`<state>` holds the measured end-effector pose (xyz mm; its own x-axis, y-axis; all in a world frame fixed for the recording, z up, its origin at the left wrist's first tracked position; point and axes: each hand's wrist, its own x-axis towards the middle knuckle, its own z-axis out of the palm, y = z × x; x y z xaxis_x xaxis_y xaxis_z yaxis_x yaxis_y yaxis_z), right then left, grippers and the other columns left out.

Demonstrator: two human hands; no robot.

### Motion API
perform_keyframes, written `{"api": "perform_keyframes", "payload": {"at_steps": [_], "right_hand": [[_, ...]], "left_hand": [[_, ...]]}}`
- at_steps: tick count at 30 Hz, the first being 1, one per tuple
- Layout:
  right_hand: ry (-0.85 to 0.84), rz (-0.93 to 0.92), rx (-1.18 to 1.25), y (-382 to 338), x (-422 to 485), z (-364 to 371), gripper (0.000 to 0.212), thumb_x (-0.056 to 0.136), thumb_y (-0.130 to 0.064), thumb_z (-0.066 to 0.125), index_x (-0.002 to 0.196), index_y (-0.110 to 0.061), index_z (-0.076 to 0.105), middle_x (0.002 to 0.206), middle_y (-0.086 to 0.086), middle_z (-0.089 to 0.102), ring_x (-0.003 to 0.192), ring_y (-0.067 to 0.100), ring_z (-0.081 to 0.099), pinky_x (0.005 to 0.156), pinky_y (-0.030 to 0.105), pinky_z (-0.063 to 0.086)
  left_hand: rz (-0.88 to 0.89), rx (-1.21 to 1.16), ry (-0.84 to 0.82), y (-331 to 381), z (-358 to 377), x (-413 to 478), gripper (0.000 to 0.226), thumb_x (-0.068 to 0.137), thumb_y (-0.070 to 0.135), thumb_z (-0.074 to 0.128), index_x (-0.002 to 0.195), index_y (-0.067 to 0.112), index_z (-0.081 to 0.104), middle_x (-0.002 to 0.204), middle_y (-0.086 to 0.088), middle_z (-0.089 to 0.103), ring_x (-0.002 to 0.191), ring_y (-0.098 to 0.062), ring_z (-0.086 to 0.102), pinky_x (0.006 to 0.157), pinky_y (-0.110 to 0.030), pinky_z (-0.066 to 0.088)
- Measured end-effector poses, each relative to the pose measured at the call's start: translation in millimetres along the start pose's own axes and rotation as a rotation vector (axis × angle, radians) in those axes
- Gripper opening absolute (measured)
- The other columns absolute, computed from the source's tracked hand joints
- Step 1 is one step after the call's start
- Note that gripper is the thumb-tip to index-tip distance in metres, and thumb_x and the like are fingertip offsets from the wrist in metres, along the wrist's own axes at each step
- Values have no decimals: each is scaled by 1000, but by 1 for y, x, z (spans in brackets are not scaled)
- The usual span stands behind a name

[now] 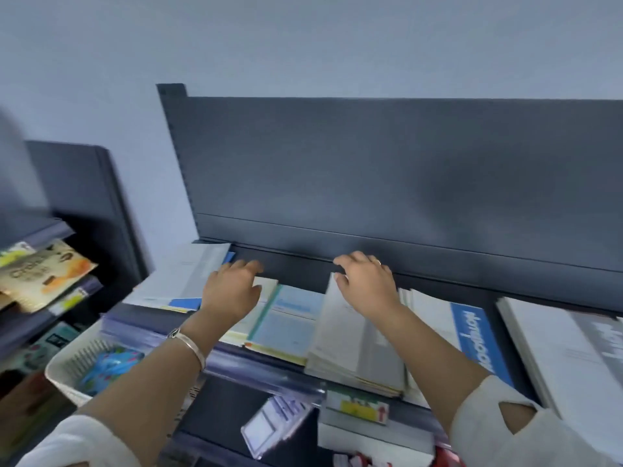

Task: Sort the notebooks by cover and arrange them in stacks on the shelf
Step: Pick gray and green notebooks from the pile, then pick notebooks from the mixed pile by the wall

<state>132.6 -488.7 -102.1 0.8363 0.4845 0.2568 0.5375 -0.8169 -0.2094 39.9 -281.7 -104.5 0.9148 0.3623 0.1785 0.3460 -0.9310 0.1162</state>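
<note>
Left hand (232,291) flat, fingers straight, on pale-blue notebooks (293,320); right hand (367,284) curls fingers over back edge of grey stack (350,345), beside blue "Notebook" cover (475,335).

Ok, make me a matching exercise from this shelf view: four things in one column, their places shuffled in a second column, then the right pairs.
Things
1. light blue notebook with a teal spine
2. white notebook with a bright blue printed band
3. white slatted plastic basket
4. grey and white notebook stack

Places
A. below the dark shelf, lower left
B. under the right hand
C. right of the right forearm
D. just right of the left hand

Pairs: 1-D, 2-C, 3-A, 4-B
</note>
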Motion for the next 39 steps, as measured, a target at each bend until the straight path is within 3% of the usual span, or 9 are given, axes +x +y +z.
{"api": "perform_keyframes", "payload": {"at_steps": [3, 10, 18, 24, 28, 32, 34, 37, 39], "right_hand": [[-27, -61, 8, -37, 26, 17, 35, 97, -33, 43, 131, -26, 51, 127, 1, 54, 117, 27, 50, 94, 36, 40], [-125, -212, 69, -103, 87, 55, 35, 97, -31, 44, 131, -27, 52, 125, 1, 57, 116, 27, 51, 91, 34, 42], [-254, -296, 72, -157, 138, 93, 35, 96, -30, 43, 129, -26, 54, 128, 3, 55, 119, 28, 49, 93, 37, 41], [-363, -255, -1, -189, 163, 122, 30, 96, -27, 41, 116, -16, 60, 119, 6, 55, 112, 31, 50, 83, 36, 41], [-418, -146, 2, -207, 171, 134, 21, 96, -23, 40, 94, -11, 57, 103, 5, 51, 100, 29, 51, 74, 33, 39], [-406, -27, 60, -216, 173, 147, 24, 96, -21, 41, 104, -8, 60, 104, 5, 52, 97, 27, 53, 76, 35, 47], [-410, 57, 110, -218, 173, 151, 28, 97, -22, 42, 112, -8, 60, 113, 8, 57, 100, 27, 56, 81, 37, 50], [-412, 192, 189, -224, 173, 153, 30, 97, -23, 46, 116, -5, 59, 116, 9, 60, 101, 26, 59, 79, 34, 48], [-408, 255, 228, -229, 173, 158, 21, 96, -22, 48, 98, -5, 59, 99, 8, 61, 84, 22, 59, 67, 30, 45]], "left_hand": [[-90, -63, 7, -48, 3, 10, 26, 93, 27, 44, 118, 24, 51, 115, 1, 63, 107, -26, 56, 83, -34, 40], [-194, -100, -17, -112, 15, 42, 36, 95, 27, 42, 131, 27, 44, 115, 8, 63, 108, -21, 57, 88, -33, 43], [-235, 29, -75, -163, 27, 71, 41, 94, 34, 46, 135, 29, 42, 133, 3, 50, 125, -21, 43, 101, -36, 35], [-333, -27, -243, -213, 47, 99, 61, 91, 47, 50, 144, 22, 30, 143, -8, 37, 131, -30, 36, 106, -41, 35], [-377, -170, -319, -235, 60, 122, 85, 82, 58, 59, 146, 16, 22, 144, -14, 33, 132, -35, 34, 105, -43, 35], [-376, -213, -347, -252, 73, 137, 105, 73, 58, 69, 148, 13, 11, 143, -18, 35, 131, -36, 36, 104, -44, 36], [-383, -311, -334, -262, 74, 144, 98, 75, 48, 73, 144, 6, 17, 135, -20, 44, 123, -35, 45, 97, -41, 43], [-409, -461, -272, -277, 71, 149, 62, 81, 30, 72, 123, 0, 39, 121, -19, 56, 112, -34, 53, 80, -35, 43], [-438, -521, -210, -285, 69, 148, 47, 84, 21, 69, 117, 1, 42, 120, -20, 57, 110, -34, 54, 77, -35, 40]]}}
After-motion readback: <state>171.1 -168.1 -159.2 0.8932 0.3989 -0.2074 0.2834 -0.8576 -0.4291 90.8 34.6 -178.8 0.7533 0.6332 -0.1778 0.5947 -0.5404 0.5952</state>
